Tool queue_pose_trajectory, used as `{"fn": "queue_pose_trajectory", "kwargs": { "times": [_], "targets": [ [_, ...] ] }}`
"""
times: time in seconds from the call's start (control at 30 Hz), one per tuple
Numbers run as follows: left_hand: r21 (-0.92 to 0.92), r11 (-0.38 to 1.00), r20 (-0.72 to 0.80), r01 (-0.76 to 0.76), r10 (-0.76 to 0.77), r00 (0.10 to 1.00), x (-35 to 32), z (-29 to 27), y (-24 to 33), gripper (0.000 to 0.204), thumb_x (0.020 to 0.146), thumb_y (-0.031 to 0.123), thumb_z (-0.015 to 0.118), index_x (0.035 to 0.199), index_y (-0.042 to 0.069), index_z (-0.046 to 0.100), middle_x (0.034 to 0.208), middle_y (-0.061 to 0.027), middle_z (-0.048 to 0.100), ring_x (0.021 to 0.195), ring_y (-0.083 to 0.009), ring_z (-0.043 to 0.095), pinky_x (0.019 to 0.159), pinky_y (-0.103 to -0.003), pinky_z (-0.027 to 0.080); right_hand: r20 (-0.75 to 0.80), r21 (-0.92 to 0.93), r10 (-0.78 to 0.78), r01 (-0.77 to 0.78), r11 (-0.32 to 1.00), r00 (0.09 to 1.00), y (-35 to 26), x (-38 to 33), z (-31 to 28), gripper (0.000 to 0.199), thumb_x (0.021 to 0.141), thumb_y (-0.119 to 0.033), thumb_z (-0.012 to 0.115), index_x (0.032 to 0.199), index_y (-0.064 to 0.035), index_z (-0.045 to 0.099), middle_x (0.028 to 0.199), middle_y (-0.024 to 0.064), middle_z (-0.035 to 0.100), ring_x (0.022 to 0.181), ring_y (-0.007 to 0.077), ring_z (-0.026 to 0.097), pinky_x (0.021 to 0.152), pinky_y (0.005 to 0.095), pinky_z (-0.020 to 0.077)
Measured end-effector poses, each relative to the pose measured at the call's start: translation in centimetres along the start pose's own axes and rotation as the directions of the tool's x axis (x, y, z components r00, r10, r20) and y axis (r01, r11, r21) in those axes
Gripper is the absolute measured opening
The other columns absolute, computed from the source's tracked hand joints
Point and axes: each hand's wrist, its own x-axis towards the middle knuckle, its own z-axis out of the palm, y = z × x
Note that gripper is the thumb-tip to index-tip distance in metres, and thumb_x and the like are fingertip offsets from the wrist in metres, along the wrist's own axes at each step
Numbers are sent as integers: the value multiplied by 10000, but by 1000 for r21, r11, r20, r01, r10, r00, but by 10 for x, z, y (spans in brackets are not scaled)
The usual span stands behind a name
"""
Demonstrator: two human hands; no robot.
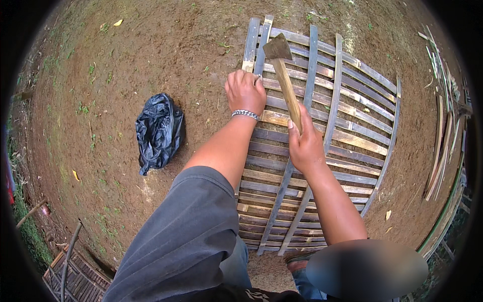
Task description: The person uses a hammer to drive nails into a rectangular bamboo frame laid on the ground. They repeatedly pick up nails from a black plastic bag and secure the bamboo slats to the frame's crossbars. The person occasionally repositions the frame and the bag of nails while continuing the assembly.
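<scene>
A bamboo lattice [312, 65] of crossed flat slats lies on the brown soil in front of me. My left hand [245, 93], with a chain bracelet at the wrist, is closed at the lattice's left edge, its fingers curled over a bamboo slat [251, 43]. Anything small inside those fingers is hidden. My right hand [306, 143] grips the lower part of a wooden handle belonging to a hatchet [287, 83]. The hatchet's dark metal head is at the far end, above the lattice's upper left part and to the right of my left hand.
A crumpled black plastic bag [160, 128] sits on the ground left of the lattice. Long thin bamboo strips [436, 146] lie along the far right. At the lower left stands a slatted bamboo platform [80, 277]. A blurred oval covers part of the lower right.
</scene>
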Motion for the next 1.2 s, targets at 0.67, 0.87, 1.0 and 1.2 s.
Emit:
{"fn": "queue_pose_trajectory", "kwargs": {
  "times": [0.67, 0.87, 1.0, 1.2],
  "targets": [
    [11, 1000, 8, 14, -14, 1000, 1, 0, 0, 105, 806, 144, 734, 878, 101, 672, 1009, -79, 617, 1087, -310, 556, 974, -458, 429, 143, -57, 161, -154, 986, 977, 1, 0, -4, 558, 971, -98, 578, 1499, -144, 405, 1164, 294, 666, 1034, 493, 651, 853, 536, 546],
    [15, 1000, 17, 16, -16, 1000, -1, 0, -1, 105, 803, 148, 736, 873, 101, 674, 1009, -79, 617, 1092, -307, 555, 975, -460, 429, 15, 37, 33, -34, 999, 999, 7, -4, 4, 572, 976, -114, 584, 1511, -164, 388, 1139, 298, 674, 1017, 491, 658, 840, 536, 554],
    [26, 999, 26, 19, -20, 999, -3, 1, -2, 101, 801, 145, 730, 873, 102, 674, 1013, -79, 616, 1091, -307, 554, 975, -460, 430, 192, -87, 240, -227, 970, 952, -3, -4, -4, 576, 971, -86, 579, 1510, -159, 389, 1184, 286, 663, 1030, 497, 655, 864, 535, 551],
    [26, 1000, 5, 16, -16, 1000, -3, 1, -1, 84, 805, 138, 728, 861, 104, 676, 1004, -82, 615, 1083, -309, 555, 973, -463, 434, 189, -102, 215, -199, 975, 958, 2, -2, -5, 544, 972, -105, 573, 1490, -145, 410, 1150, 281, 676, 1012, 497, 653, 843, 543, 545]
  ]
}}
